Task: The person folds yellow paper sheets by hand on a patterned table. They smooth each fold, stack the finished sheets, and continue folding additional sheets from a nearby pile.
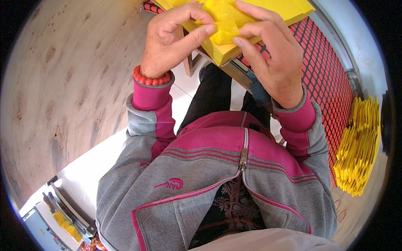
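A thin, slightly see-through yellow sheet (228, 21), crumpled or folded in places, is held between my two hands at the top of the view. My left hand (171, 39), with a red bead bracelet at the wrist, pinches its left side between thumb and forefinger. On the opposite side, my right hand (272, 48) grips the sheet with thumb and bent fingers. Under it lies a larger yellow piece (289, 10) with a thick edge, paper or cloth; I cannot tell whether it is one piece or a stack. The sheet's far end is cut off by the frame.
A red surface with a black net pattern (314, 54) runs along the right. Beyond it stands a bundle of folded yellow pieces (358, 146). A large wooden board (63, 83) fills the left. At lower left, a container (63, 221) holds yellow items.
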`<state>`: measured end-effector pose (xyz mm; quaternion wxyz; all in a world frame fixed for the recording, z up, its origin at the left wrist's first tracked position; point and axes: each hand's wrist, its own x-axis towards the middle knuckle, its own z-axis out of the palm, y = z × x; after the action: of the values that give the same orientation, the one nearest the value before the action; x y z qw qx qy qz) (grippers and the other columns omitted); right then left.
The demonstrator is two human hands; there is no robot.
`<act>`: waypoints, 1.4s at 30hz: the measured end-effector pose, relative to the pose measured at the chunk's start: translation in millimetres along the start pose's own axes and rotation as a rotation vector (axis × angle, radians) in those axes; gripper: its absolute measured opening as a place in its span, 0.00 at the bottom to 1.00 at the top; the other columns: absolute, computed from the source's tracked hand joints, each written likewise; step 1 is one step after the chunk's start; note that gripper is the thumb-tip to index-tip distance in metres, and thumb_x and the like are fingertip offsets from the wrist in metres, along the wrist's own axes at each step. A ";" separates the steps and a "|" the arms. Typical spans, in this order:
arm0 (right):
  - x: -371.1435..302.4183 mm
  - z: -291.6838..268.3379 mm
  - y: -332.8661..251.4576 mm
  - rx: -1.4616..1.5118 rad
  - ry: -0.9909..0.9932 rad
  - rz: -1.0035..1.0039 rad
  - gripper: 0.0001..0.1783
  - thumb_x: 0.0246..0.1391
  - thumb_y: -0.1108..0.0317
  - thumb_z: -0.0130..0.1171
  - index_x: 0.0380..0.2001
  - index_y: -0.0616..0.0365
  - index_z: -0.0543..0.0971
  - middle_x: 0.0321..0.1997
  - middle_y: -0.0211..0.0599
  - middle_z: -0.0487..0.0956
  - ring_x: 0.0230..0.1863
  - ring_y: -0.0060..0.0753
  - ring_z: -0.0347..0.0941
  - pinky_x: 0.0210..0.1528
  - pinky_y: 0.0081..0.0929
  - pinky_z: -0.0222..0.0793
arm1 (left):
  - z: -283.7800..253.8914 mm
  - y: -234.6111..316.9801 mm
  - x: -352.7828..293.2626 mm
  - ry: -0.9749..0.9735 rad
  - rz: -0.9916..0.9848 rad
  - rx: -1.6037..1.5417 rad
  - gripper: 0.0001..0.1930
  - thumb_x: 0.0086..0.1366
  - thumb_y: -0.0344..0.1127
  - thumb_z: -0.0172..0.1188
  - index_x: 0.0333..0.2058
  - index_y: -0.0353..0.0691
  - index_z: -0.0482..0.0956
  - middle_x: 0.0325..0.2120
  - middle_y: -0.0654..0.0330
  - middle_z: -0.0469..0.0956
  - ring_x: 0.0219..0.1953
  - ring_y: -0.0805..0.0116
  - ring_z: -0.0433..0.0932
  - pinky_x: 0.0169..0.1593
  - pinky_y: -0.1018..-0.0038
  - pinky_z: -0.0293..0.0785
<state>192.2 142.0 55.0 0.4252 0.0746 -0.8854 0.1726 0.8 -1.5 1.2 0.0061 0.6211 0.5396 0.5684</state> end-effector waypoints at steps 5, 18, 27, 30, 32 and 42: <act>-3.4 0.4 -1.5 0.060 0.051 0.103 0.13 0.46 0.77 0.72 0.32 0.63 0.77 0.55 0.58 0.78 0.47 0.50 0.81 0.47 0.33 0.77 | 3.9 -5.3 -5.0 0.074 -0.064 -0.078 0.06 0.65 0.24 0.65 0.40 0.34 0.82 0.38 0.64 0.81 0.43 0.74 0.78 0.51 0.76 0.73; 0.8 -2.7 -1.6 -0.077 -0.027 -0.047 0.09 0.48 0.78 0.69 0.34 0.64 0.80 0.57 0.60 0.78 0.52 0.53 0.80 0.53 0.37 0.77 | 10.9 -9.0 -6.1 0.156 -0.109 -0.223 0.07 0.67 0.22 0.63 0.43 0.34 0.79 0.39 0.63 0.81 0.44 0.75 0.80 0.50 0.78 0.75; -4.1 0.4 0.6 -0.053 0.005 -0.016 0.09 0.48 0.79 0.68 0.33 0.64 0.79 0.56 0.57 0.79 0.50 0.52 0.80 0.52 0.37 0.77 | 2.8 -8.8 -7.5 0.087 -0.054 -0.208 0.07 0.67 0.21 0.62 0.43 0.33 0.80 0.42 0.63 0.81 0.48 0.73 0.79 0.54 0.75 0.72; -7.1 2.3 4.2 -0.184 -0.029 -0.034 0.09 0.48 0.79 0.68 0.34 0.64 0.79 0.56 0.56 0.79 0.50 0.51 0.80 0.52 0.37 0.77 | 0.3 -7.9 -5.0 0.027 0.014 -0.083 0.07 0.66 0.21 0.63 0.42 0.33 0.80 0.42 0.62 0.81 0.48 0.72 0.79 0.55 0.75 0.72; -6.9 4.4 7.4 -0.345 -0.058 -0.099 0.10 0.49 0.78 0.68 0.35 0.63 0.79 0.57 0.56 0.78 0.52 0.51 0.79 0.53 0.38 0.76 | 1.6 -7.2 -4.3 0.028 0.008 -0.044 0.07 0.66 0.22 0.63 0.42 0.33 0.80 0.42 0.62 0.81 0.48 0.71 0.79 0.55 0.75 0.72; -3.1 -1.3 -0.8 -0.088 -0.002 -0.046 0.09 0.50 0.77 0.68 0.35 0.61 0.80 0.59 0.57 0.77 0.55 0.51 0.77 0.56 0.38 0.73 | 10.2 -19.4 -8.8 0.177 -0.051 -0.226 0.06 0.68 0.21 0.61 0.43 0.34 0.78 0.41 0.62 0.81 0.46 0.72 0.80 0.53 0.76 0.75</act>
<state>195.2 141.7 53.5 0.4310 0.0764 -0.8906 0.1235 -2.7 6.8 -20.6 0.0428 0.5499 0.4864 0.6776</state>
